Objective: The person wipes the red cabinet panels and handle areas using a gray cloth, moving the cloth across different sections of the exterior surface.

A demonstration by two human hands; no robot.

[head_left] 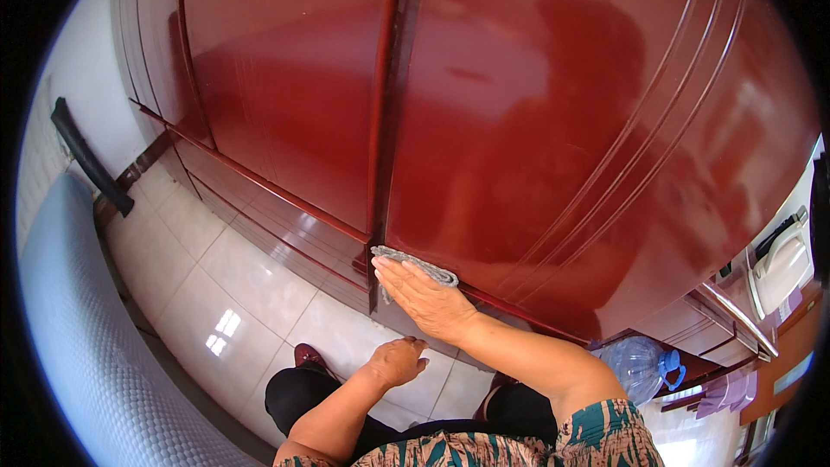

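My right hand (425, 301) presses a folded grey cloth (437, 271) against the lower edge of a glossy dark red cabinet door (484, 182). Its fingers lie together along the cloth and point left, close to the gap between two doors. The palm hides part of the cloth. Above my knees, my left hand (399, 361) hangs in the air with nothing visible in it. Its fingers are loosely bent, with the thumb apart from them.
A second red door (285, 86) stands left of the gap, above a ledge and lower panels. A padded light blue surface (95, 329) curves along the left. A clear plastic bottle (634, 367) with a blue cap stands at the right. Pale tiles (242, 285) cover the floor.
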